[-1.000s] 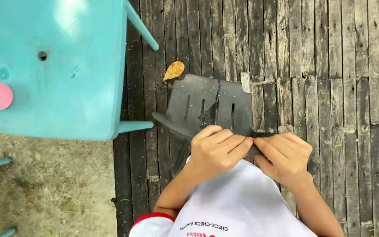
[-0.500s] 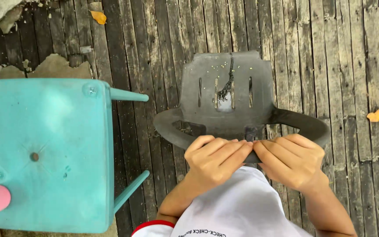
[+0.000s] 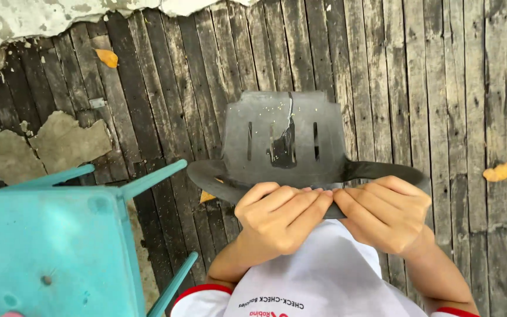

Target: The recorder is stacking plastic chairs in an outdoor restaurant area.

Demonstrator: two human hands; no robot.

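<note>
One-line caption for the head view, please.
Both hands, left hand and right hand, pinch the near edge of a dark plastic chair back above weathered planks.

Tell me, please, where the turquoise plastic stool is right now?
In the head view the turquoise stool fills the lower left corner on the wooden plank floor, just left of the left hand gripping the dark plastic piece.

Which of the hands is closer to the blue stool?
The left hand. It holds the dark plastic piece just right of the blue stool; the right hand grips that piece farther out, beyond the left hand.
</note>
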